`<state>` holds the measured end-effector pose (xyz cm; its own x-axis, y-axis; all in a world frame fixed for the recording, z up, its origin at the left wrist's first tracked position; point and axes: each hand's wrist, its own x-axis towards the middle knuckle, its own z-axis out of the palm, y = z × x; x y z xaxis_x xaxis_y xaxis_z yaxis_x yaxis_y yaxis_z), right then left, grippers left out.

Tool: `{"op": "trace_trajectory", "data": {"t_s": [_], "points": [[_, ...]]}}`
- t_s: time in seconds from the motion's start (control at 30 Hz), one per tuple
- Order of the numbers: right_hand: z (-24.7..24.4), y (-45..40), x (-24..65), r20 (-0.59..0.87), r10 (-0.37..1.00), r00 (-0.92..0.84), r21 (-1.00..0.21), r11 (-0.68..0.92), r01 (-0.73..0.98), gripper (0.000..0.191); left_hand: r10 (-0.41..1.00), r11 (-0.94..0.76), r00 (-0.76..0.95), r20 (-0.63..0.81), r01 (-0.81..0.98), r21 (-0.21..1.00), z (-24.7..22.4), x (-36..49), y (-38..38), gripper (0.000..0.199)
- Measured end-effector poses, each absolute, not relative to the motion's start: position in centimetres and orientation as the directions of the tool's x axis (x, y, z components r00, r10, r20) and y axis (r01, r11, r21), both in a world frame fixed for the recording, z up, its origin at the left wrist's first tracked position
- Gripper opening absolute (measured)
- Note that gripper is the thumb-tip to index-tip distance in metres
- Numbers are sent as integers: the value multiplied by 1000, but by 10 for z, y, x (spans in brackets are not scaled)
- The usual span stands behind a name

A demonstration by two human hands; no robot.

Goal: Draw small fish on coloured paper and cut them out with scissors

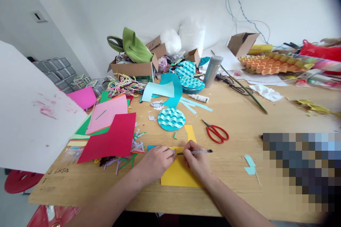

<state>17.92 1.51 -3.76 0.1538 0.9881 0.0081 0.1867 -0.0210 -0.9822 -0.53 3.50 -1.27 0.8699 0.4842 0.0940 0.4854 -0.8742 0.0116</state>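
Observation:
My right hand [196, 159] is closed around a slim pen [201, 151], held low with its tip pointing left over a yellow sheet of paper [178, 176]. Just to the left, my left hand [159, 161] presses down on that sheet, its bent fingers close together. A small pale bit shows at those fingertips, too covered to name. Under the left hand a blue paper edge [151, 147] peeks out. Beyond the hands lies a turquoise paper disc [171, 118] with wavy pale strips. Red-handled scissors [216, 133] rest to the right of a yellow paper strip [190, 133].
Coloured sheets, with a red one [112, 138] on top, and paper scraps [137, 142] lie left. A glue bottle [200, 98], grey flask [213, 71], fish cutouts [157, 104] and a cardboard box [133, 69] stand or lie farther back. Orange egg trays [271, 63] sit back right.

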Motion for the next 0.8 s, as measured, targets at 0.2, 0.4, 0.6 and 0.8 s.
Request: {"op": "trace_trajectory", "data": {"t_s": [0.2,0.4,0.6,0.8], "points": [[-39,15,179,14,989,148,-980,-16,198,14,482,-875,871,98,484,5,-12,-4,35,19],[-41,15,180,31,990,139,-976,0,217,15,483,-874,869,107,485,2,-13,-4,35,20],[-44,16,180,55,987,153,-974,19,227,14,492,-869,866,90,495,-10,-11,-3,34,18],[-45,15,180,65,986,152,-969,26,245,15,494,-868,865,91,496,-2,-10,-4,34,19]]}}
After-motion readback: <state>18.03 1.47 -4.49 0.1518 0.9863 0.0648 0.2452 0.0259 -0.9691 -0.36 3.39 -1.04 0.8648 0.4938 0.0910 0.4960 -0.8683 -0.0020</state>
